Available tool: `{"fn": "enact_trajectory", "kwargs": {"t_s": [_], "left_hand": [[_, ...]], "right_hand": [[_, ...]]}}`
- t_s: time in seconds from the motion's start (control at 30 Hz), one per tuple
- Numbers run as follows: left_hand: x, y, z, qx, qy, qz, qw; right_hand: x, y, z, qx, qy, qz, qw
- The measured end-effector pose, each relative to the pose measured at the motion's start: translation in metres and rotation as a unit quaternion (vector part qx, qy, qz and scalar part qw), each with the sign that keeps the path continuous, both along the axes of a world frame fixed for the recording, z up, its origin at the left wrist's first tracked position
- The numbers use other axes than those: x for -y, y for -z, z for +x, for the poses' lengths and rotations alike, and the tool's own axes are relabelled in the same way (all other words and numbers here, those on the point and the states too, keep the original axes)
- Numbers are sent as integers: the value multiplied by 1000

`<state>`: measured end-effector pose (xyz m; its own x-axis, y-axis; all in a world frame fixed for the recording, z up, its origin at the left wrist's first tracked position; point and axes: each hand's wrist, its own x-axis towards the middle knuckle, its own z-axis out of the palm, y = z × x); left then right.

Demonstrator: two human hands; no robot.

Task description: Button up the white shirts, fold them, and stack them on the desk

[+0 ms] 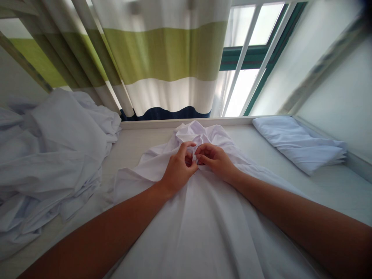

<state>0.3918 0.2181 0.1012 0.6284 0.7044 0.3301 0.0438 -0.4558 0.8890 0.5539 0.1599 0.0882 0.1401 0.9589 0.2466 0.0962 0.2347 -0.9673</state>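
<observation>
In the head view, a white garment (203, 217) is spread on the counter (334, 186), its bunched top pinched by the left hand (178, 169) and right hand (214, 159), fingertips together. Left of the garment a crumpled heap (55, 162) lies unfolded; right of it, one folded piece (299, 143) is finished. What is pinched is hidden.

Heaped linen (49, 155), folded cloth (299, 143), curtain (165, 58)

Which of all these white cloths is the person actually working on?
Start at the striped curtain by the window. Straight below it, a white garment lies spread on the table; both hands pinch its bunched far end. The heap left and folded stack right lie untouched.
</observation>
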Motion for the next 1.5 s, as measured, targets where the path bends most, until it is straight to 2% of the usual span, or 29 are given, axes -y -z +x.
{"fn": "enact_trajectory", "kwargs": {"t_s": [0.23, 0.57, 1.03, 1.13, 1.27, 1.5], "left_hand": [[-1, 1, 0, -34, -2, 53, 998], [-3, 2, -1, -26, 10, 38, 999], [-7, 4, -1, -43, 27, 64, 997], [-8, 5, -1, -39, 34, 49, 997], [-12, 8, 1, -17, 56, -11, 998], [-13, 11, 2, 29, 70, -100, 992]], "right_hand": [[2, -2, 0, 11, -7, 11, 1000], [2, -4, -1, 14, -5, 7, 1000], [1, 2, 2, 58, 18, 4, 998], [2, 3, 2, 78, 27, 5, 997], [2, 3, 1, 108, 35, 3, 994], [-1, 3, 3, 77, 42, -1, 996]]}}
